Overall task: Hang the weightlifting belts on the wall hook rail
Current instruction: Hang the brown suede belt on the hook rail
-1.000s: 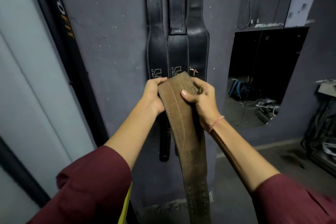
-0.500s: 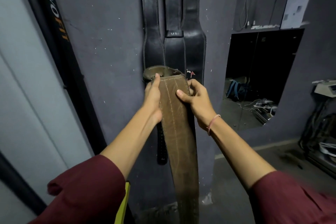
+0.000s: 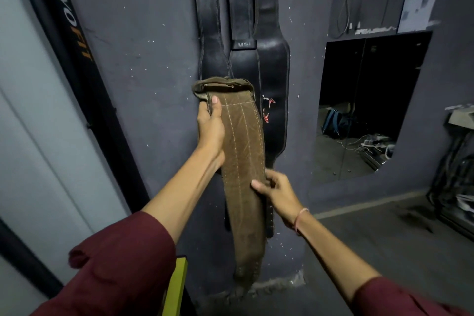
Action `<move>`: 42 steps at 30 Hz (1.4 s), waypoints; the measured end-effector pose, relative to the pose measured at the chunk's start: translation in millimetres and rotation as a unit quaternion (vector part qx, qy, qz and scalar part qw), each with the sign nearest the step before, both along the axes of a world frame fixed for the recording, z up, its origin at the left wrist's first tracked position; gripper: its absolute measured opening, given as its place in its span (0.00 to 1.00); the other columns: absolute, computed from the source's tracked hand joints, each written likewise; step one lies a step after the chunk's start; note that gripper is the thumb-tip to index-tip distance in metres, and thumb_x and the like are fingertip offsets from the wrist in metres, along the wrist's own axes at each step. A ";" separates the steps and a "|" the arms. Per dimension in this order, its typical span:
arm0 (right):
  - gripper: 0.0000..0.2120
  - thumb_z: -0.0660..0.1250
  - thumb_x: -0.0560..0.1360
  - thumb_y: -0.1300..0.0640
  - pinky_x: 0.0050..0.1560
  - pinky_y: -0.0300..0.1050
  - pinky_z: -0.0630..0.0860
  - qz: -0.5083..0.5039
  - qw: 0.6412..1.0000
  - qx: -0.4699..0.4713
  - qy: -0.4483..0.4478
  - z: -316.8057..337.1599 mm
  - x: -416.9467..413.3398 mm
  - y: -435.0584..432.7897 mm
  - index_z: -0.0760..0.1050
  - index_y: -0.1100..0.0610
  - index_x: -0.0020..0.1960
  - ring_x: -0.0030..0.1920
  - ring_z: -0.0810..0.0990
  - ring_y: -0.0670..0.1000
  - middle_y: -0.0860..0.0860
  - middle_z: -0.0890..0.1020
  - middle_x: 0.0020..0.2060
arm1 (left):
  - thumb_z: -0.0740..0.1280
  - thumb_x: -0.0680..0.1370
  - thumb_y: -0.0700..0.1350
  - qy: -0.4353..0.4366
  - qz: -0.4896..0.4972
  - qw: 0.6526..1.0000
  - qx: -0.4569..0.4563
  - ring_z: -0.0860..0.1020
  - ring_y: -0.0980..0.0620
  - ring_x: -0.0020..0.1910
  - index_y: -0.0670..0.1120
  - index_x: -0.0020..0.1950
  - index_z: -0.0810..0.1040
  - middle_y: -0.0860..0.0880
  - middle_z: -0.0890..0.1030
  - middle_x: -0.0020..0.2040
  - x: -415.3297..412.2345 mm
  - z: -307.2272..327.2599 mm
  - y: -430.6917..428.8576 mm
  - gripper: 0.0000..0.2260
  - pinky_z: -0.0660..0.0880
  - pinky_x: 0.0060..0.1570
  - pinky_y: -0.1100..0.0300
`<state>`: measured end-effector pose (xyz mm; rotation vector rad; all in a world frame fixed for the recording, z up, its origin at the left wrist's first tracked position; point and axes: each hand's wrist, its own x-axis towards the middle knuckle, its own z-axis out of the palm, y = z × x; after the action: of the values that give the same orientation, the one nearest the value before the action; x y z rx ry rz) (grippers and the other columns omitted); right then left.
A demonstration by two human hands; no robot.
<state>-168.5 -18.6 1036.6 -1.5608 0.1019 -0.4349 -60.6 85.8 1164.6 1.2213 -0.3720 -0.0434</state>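
Note:
A brown leather belt (image 3: pixel 242 151) hangs lengthwise in front of me, its upper end folded over near the wall. My left hand (image 3: pixel 210 129) grips that upper part at its left edge, thumb on the front. My right hand (image 3: pixel 277 191) pinches the belt's right edge lower down. Behind it, three black belts (image 3: pixel 273 64) hang side by side on the grey wall (image 3: pixel 143 64). Their tops run out of the frame, so the hook rail is hidden.
A dark frame with orange lettering (image 3: pixel 74 33) slants down the wall on the left. A mirror (image 3: pixel 364 110) sits in the wall on the right, with cables and gear (image 3: pixel 459 182) on the floor beyond. A yellow object (image 3: pixel 177 287) stands by my left sleeve.
My right hand has slid down the belt's right edge from beside my left hand. The belt's folded top end has come up into sight.

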 end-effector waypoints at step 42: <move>0.17 0.55 0.76 0.48 0.59 0.49 0.77 -0.071 0.984 0.027 -0.160 143.6 18.4 -8.8 0.79 0.51 0.56 0.57 0.80 0.51 0.55 0.82 0.56 | 0.61 0.76 0.31 -0.066 -0.080 0.993 -0.062 0.81 0.49 0.44 0.41 0.57 0.76 0.43 0.81 0.48 -23.5 45.6 -3.1 0.13 0.80 0.37 0.60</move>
<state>-150.1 -27.5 1180.2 -1.4167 -0.0238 -0.7838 -84.1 82.7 1210.1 1.0717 -0.5791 -0.0770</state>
